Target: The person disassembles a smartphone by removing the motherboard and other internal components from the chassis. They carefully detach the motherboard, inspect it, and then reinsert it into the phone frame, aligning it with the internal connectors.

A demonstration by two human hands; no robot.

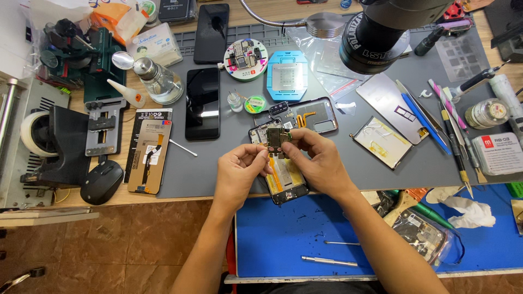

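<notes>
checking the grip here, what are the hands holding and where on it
Both hands hold a small circuit board above the opened phone. The left hand pinches its lower left edge; the right hand grips its right side.

Two bare hands, the left hand (238, 163) and the right hand (317, 158), meet over one small circuit board (278, 138) at a crowded repair bench. One opened phone (282, 173) lies beneath them. Two dark phones, one (202, 103) below the other (211, 32), rest on one grey mat (348, 163). One back cover (311, 115) sits nearby, beside one blue stencil holder (287, 74) and one round jig (246, 59). One glass bottle (159, 81), one computer mouse (102, 181) and two loose screwdrivers, one (329, 262) and a second (341, 243), lie on one blue mat (283, 239).
</notes>
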